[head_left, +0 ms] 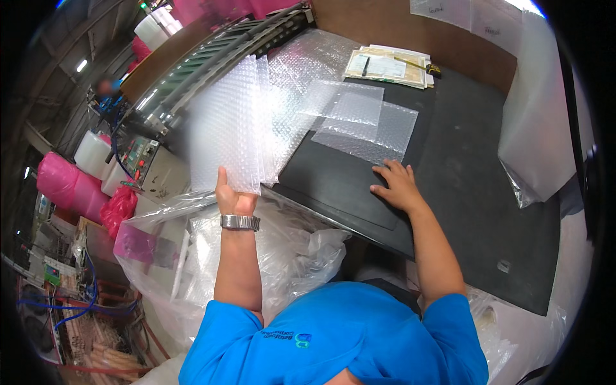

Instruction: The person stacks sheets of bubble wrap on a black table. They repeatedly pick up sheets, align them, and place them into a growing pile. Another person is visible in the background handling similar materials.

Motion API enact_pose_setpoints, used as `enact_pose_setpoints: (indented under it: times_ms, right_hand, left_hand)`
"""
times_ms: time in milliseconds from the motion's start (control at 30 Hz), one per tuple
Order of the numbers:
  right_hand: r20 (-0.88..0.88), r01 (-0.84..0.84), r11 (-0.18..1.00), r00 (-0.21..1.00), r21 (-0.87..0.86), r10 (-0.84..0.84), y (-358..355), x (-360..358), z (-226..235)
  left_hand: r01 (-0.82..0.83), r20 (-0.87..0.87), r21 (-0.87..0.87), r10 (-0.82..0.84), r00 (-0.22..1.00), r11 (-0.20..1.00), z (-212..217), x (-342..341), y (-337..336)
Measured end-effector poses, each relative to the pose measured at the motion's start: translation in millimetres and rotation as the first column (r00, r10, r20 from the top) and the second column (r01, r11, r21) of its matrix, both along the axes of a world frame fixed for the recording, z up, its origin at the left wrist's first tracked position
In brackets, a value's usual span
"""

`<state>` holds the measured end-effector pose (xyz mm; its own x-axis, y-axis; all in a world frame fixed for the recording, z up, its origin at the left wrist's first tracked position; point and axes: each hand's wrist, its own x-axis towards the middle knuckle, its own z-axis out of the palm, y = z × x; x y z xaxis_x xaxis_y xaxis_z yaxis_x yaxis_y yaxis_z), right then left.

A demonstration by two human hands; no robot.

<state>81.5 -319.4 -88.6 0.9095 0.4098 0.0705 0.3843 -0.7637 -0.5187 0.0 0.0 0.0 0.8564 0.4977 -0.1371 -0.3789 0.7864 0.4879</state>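
A stack of clear bubble wrap sheets (pixel 226 125) is held up at the left of the table by my left hand (pixel 235 200). The thumb lies over the stack's lower edge, and the fingers are hidden beneath it. My right hand (pixel 399 187) rests palm down on the black tabletop (pixel 468 173) with its fingers apart. Its fingertips touch or nearly touch the near edge of a loose bubble wrap piece (pixel 394 131). Another bubble wrap piece (pixel 353 102) overlaps that one on its far left side.
A roller conveyor (pixel 212 64) runs behind the stack, where a long bubble wrap sheet (pixel 314 54) reaches the table. Papers (pixel 385 66), a pen and a tape measure (pixel 433 69) lie at the back. A plastic bag (pixel 289 240) full of bubble wrap hangs below the near edge. Foam sheeting (pixel 536 128) stands right.
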Motion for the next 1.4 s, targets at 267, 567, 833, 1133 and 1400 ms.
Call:
enact_pose_setpoints:
  times_ms: [267, 567, 833, 1133, 1400]
  right_hand:
    - [0.030, 0.008, 1.000, 1.000, -0.018, -0.008, -2, -2, -3]
    - [-0.011, -0.034, 0.783, 0.999, 0.621, 0.052, 14, -3, -5]
    - [-0.396, 0.467, -0.075, 0.816, 0.881, 0.421, 37, -69, 19]
    - [-0.403, 0.393, -0.088, 0.902, 0.915, -0.156, -242, -231, 11]
    - [-0.884, 0.777, -0.599, -0.128, 0.192, -0.450, -341, -554, -164]
  left_hand:
    - [0.074, -0.016, -0.026, -0.074, 0.997, 0.997, -10, -8, -5]
    - [0.039, 0.039, 0.138, -0.045, 0.998, 0.990, -35, -14, -13]
    - [0.461, -0.163, 0.433, -0.436, 0.885, 0.774, -114, -53, -106]
    - [0.636, -0.352, 0.742, -0.683, 0.640, 0.214, -124, -43, -112]
    - [0.669, -0.361, 0.705, -0.691, 0.626, 0.237, -131, -34, -111]
